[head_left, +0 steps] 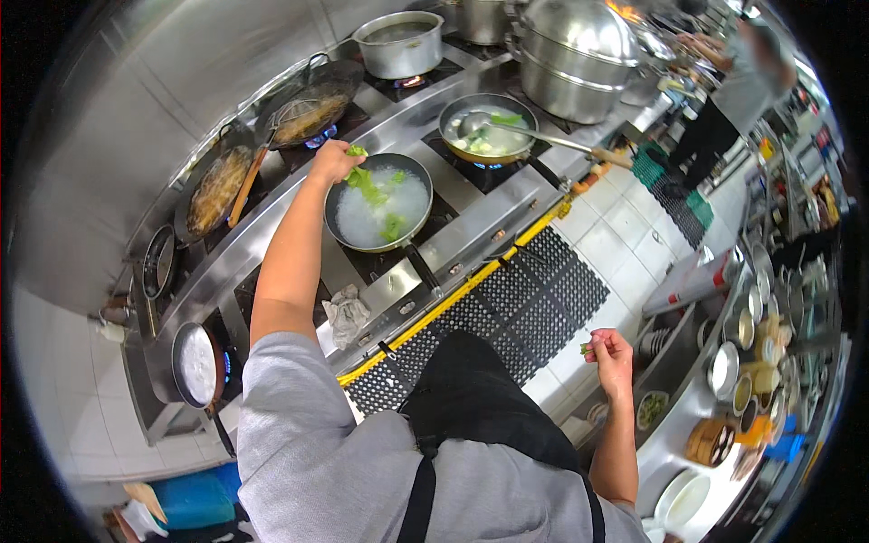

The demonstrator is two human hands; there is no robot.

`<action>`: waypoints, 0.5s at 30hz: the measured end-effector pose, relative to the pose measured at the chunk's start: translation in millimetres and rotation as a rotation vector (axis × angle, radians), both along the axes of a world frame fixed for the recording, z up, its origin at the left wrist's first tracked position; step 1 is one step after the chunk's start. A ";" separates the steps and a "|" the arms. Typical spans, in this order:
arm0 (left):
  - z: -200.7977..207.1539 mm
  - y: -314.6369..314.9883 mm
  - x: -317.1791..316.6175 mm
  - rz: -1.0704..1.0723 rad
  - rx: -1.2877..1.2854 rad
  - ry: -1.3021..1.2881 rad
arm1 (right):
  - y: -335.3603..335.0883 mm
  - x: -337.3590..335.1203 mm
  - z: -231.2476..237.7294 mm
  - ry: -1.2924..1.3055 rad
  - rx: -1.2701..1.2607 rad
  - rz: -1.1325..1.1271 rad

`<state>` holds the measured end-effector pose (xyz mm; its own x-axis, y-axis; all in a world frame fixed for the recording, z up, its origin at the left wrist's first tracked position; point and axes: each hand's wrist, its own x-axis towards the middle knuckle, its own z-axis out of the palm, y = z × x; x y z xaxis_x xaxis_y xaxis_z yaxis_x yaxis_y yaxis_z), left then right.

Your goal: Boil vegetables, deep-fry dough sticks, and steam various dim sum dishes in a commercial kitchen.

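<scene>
The left grip (335, 163) holds leafy greens (366, 186) over a pan (414, 166) of cloudy liquid (356, 222), where other leaves (392, 226) float; the right grip (610, 353), well apart, pinches a small green scrap (587, 348). A ladle (543, 138) rests in a yellow-sided pan (493, 161) to the right, and two dark woks (335, 81) sit to the left

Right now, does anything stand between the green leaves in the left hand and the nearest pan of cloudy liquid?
Nothing visible stands between them: the left hand holds green leaves at the edge of that pan, and the ladle lies in another pan to the right.
</scene>
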<state>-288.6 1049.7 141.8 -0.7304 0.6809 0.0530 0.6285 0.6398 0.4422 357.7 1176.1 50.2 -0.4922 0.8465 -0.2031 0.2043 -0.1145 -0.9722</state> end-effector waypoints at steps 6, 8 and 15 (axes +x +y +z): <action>-11.7 -2.4 -18.6 0.023 -0.045 -0.080 | 73.1 -79.6 -6.4 0.047 -0.028 0.188; -6.2 -1.1 -20.9 0.037 -0.267 -0.132 | 91.2 -106.1 -7.0 0.020 -0.068 0.268; -0.8 -23.3 15.3 0.086 -0.260 0.129 | 139.8 -217.7 13.5 0.062 -0.003 0.702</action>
<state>-273.2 1026.5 141.0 -0.7844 0.6199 -0.0192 0.6077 0.7743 0.1765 139.9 1315.9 63.7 -0.9325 0.3244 -0.1586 0.1748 0.0211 -0.9844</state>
